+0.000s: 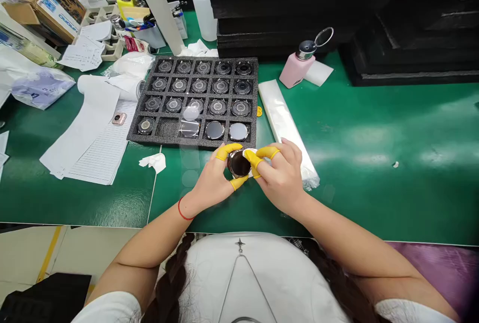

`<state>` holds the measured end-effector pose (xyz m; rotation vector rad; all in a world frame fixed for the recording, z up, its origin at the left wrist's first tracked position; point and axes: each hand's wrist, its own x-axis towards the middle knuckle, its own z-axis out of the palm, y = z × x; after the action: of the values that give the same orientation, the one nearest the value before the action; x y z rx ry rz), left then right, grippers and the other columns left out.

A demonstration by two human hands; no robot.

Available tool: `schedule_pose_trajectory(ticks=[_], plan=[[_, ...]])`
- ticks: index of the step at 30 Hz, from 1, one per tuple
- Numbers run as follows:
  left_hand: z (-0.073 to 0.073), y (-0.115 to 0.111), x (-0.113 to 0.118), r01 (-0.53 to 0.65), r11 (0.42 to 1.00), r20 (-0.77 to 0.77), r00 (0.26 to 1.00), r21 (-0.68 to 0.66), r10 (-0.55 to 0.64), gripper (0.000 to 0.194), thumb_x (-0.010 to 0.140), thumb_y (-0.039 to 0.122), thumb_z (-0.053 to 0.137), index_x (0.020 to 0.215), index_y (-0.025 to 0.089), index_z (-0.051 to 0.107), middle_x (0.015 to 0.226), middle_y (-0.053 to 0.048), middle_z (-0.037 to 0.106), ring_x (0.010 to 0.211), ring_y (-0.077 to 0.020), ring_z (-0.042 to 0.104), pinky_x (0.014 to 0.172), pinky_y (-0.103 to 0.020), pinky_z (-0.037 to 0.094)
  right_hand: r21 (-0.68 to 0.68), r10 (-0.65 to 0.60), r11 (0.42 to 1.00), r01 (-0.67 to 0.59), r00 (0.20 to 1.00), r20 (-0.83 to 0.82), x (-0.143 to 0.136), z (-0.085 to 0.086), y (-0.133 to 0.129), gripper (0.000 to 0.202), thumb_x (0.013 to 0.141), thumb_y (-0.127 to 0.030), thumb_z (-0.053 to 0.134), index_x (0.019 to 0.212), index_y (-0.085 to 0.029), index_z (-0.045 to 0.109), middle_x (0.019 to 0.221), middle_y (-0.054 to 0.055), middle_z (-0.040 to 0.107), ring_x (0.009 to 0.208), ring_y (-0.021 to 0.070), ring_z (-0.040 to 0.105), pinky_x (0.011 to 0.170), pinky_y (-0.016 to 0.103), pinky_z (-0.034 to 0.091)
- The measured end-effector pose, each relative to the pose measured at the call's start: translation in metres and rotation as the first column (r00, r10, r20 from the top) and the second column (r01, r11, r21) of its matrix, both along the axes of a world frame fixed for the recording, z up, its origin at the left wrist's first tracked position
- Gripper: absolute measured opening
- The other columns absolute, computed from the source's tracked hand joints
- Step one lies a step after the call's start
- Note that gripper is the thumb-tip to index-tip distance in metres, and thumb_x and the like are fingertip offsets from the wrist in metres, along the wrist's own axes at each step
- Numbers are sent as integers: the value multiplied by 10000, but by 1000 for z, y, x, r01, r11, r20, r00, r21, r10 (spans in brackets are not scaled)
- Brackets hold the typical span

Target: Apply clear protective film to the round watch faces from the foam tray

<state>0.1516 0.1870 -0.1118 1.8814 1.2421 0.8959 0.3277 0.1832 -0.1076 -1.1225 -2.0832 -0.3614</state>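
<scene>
Just in front of the foam tray [168, 139], my left hand [213, 178] grips a round watch case [238, 164] by its rim, its dark glass face turned up. My right hand [279, 173] pinches a small white wipe [248, 152] against the edge of that glass. Yellow finger cots cover fingertips on both hands. In the tray's compartments sit several more round watch cases [217, 107], many with their backs up. Two in the front row, including one watch case [238, 131], show shiny faces. A strip of clear film with round pieces [190, 178] lies left of my left hand.
A long white plastic packet [286, 123] lies right of the tray, with a pink pump bottle [297, 66] behind it. Black foam trays [299, 13] are stacked at the back. Papers [90, 133], a small pinkish device [119, 119] and crumpled tissue [153, 162] lie left.
</scene>
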Motion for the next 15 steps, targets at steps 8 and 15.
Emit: schedule_pose_trajectory(ticks=[8, 15], plan=[[-5, 4, -4, -102, 990, -44, 993, 102, 107, 557, 728, 213, 708, 1227, 225, 461, 1080, -55, 652, 1080, -246, 611, 1001, -443, 464, -32, 5, 999, -2, 997, 71, -6, 0, -12, 245, 855, -126, 513, 625, -185, 575, 674, 49, 546, 886, 212, 482, 998, 409, 373], [-3, 7, -8, -99, 993, 32, 995, 58, 98, 615, 691, 189, 732, 1240, 211, 455, 1147, -69, 625, 976, -196, 642, 877, -338, 532, -163, 191, 959, -230, 955, -226, -6, 2, -13, 138, 852, -121, 531, 782, -184, 631, 757, 41, 578, 813, 183, 512, 940, 452, 432]])
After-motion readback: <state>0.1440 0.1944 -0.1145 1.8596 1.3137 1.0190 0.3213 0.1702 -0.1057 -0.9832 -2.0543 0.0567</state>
